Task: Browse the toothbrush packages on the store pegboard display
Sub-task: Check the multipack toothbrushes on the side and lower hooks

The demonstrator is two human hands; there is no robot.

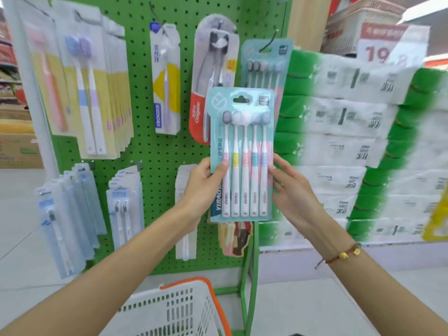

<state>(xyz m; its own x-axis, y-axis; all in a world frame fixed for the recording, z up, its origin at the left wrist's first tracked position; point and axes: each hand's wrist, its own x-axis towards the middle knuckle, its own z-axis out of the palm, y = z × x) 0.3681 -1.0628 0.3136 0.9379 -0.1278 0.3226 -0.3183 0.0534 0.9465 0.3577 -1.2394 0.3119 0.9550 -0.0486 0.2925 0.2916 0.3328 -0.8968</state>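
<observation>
I hold a teal blister pack of several toothbrushes upright in front of the green pegboard. My left hand grips its left edge, thumb across the front. My right hand holds the right edge, fingers curled behind it. A matching teal pack hangs on a hook behind it. Other packs hang on the board: a red-and-clear one, a white-and-yellow one, a yellow-backed row at the upper left, and blue packs lower left.
A white shopping basket with an orange rim sits below my forearms. Stacked green-and-white tissue packs fill the right side. A red price sign stands above them. Cardboard boxes lie far left.
</observation>
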